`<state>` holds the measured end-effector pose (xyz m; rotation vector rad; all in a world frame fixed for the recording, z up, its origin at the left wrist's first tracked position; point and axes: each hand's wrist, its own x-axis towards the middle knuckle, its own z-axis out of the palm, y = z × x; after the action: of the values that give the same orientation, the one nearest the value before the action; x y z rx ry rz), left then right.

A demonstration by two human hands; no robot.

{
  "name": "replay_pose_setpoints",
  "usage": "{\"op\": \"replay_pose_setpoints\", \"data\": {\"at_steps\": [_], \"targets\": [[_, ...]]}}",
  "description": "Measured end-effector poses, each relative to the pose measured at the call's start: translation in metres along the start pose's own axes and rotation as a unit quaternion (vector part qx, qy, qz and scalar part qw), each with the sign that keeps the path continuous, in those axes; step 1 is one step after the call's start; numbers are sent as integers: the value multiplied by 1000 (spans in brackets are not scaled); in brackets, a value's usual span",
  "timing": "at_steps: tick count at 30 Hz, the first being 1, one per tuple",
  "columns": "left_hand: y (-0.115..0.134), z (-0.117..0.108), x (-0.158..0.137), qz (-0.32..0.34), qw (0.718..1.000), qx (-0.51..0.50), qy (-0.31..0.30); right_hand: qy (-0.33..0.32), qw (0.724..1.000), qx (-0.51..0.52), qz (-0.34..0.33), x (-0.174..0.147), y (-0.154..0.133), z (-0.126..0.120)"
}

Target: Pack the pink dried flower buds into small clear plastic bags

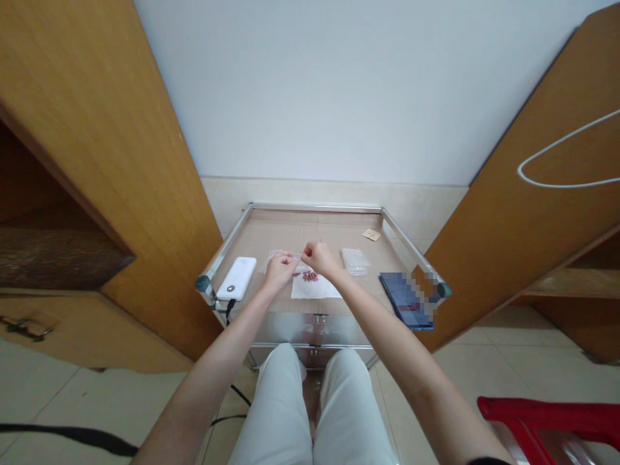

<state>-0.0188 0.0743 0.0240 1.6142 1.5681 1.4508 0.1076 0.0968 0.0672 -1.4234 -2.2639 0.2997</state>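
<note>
Over the middle of a small cardboard-topped table (334, 227), my left hand (279, 270) is closed in a pinch on a small clear plastic bag (301, 265). My right hand (318, 256), also pinched, meets the bag's upper edge; its fingertips are partly hidden. Just below the hands, a pile of small pink and gold pieces (310, 276) lies on a white paper sheet (314, 290); their kind is too small to tell. More clear plastic (265, 261) lies flat beside and behind my left hand. To the right of my right hand rests a stack of clear plastic bags (355, 261).
A white power bank (237, 278) with a black cable (229, 310) lies at the table's left. A dark phone (404, 300) sits at the right edge, a tan paper piece (371, 235) behind it. Metal rails (314, 208) border the table. A red stool (547, 413) stands lower right.
</note>
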Motion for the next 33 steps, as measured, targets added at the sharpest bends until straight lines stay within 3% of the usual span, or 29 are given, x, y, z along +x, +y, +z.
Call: {"op": "replay_pose_setpoints", "data": {"at_steps": [7, 13, 17, 24, 33], "targets": [[0, -4, 0, -2, 1000, 29, -9, -52, 998, -31, -21, 3, 6, -9], [7, 0, 1, -13, 999, 8, -29, -42, 993, 24, -104, 1, 4, -8], [9, 3, 3, -5, 999, 3, -52, -104, 985, 2, -137, 2, -3, -12], [8, 4, 1, 17, 996, -35, -83, -247, 961, -64, -105, 2, -8, -20], [12, 6, -1, 28, 991, -59, -121, -267, 961, -44, -48, 1, -8, -21]]}}
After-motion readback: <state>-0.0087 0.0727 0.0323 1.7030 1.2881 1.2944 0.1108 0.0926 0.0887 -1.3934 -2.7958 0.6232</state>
